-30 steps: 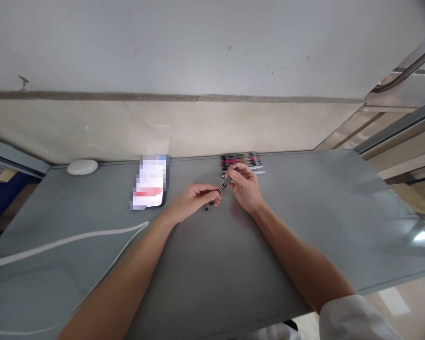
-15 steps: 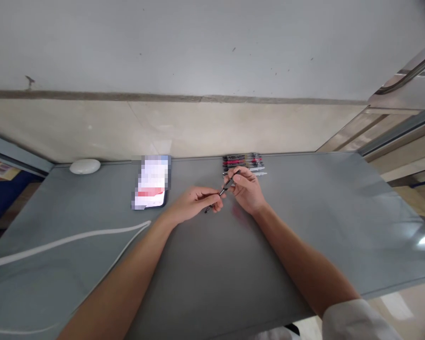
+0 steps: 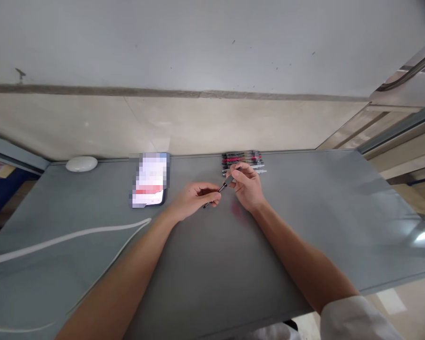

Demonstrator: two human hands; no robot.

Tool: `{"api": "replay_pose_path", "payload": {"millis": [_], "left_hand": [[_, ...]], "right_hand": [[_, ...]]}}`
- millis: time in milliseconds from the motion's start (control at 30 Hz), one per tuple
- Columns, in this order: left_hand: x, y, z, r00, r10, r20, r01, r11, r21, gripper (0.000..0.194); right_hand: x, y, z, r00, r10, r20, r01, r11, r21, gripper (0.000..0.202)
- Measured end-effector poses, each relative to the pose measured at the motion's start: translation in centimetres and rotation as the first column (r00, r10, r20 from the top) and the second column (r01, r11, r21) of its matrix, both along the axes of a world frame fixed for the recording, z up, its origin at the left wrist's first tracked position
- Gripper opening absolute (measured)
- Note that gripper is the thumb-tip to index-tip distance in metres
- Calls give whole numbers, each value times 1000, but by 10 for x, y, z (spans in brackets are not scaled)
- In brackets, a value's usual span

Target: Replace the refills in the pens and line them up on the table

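Note:
Both my hands are closed on one slim dark pen (image 3: 223, 187), which slants from lower left to upper right above the table. My left hand (image 3: 194, 200) pinches its lower part between thumb and fingers, and a dark tip pokes out below. The thicker upper part is in the fingertips of my right hand (image 3: 248, 190). Between the hands a thinner, shiny stretch shows; whether the pen is in two parts there I cannot tell. Just behind my right hand lies a row of several pens (image 3: 241, 158), black, red and white, partly covered by my fingers.
A phone (image 3: 150, 182) with a lit, blurred screen lies left of my hands on the grey table (image 3: 212, 274). A white oval object (image 3: 81, 164) sits at the back left. A white cable (image 3: 74, 235) runs across the left side. The wall (image 3: 212, 123) borders the table's back edge.
The hands keep hold of the pen in nearly the same pose. A little more of its thin middle shows between them. The whole view has shifted slightly.

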State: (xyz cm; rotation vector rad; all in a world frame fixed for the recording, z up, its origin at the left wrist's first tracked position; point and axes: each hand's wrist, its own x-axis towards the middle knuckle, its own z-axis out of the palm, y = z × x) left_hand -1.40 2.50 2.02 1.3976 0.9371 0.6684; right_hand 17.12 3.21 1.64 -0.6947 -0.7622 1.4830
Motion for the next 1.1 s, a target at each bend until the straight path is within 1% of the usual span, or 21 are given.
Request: {"api": "replay_pose_path", "payload": {"millis": [133, 233, 300, 400, 467, 567, 667, 833, 900, 967, 1100], "left_hand": [[-2, 1, 3, 997, -64, 41, 64, 998, -3, 25], [-2, 1, 4, 997, -72, 43, 72, 997, -12, 25], [-1, 1, 4, 998, -50, 26, 50, 998, -24, 24], [1, 0, 4, 1000, 28, -3, -28, 999, -28, 25], [2, -1, 4, 998, 67, -21, -67, 997, -23, 28], [3, -1, 4, 995, 82, -53, -82, 997, 3, 28], [2, -1, 4, 996, 55, -75, -52, 998, 43, 25], [-1, 0, 5, 996, -86, -16, 86, 995, 46, 28], [0, 0, 4, 993, -113, -16, 114, 992, 58, 31], [0, -1, 4, 994, -100, -34, 102, 992, 77, 32], [1, -2, 0, 999, -6, -52, 9, 998, 59, 32]], "right_hand": [[1, -1, 1, 997, 81, 20, -81, 997, 18, 14], [1, -1, 1, 996, 87, 7, -87, 996, 31, 13], [1, 0, 0, 998, 66, -12, -66, 997, 40, 12], [1, 1, 0, 999, 17, -32, -16, 999, 33, 12], [0, 1, 1, 1000, -12, -22, 12, 1000, 16, 13], [0, 1, 1, 999, -45, 20, 45, 999, -20, 17], [0, 0, 1, 998, -41, 49, 42, 999, -29, 17], [0, 0, -1, 999, 49, 15, -49, 999, -5, 18], [1, 0, -2, 998, 57, 5, -57, 998, -8, 20], [0, 1, -1, 999, 34, -2, -34, 999, -12, 20], [0, 1, 1, 1000, -22, -12, 22, 999, -34, 21]]}}
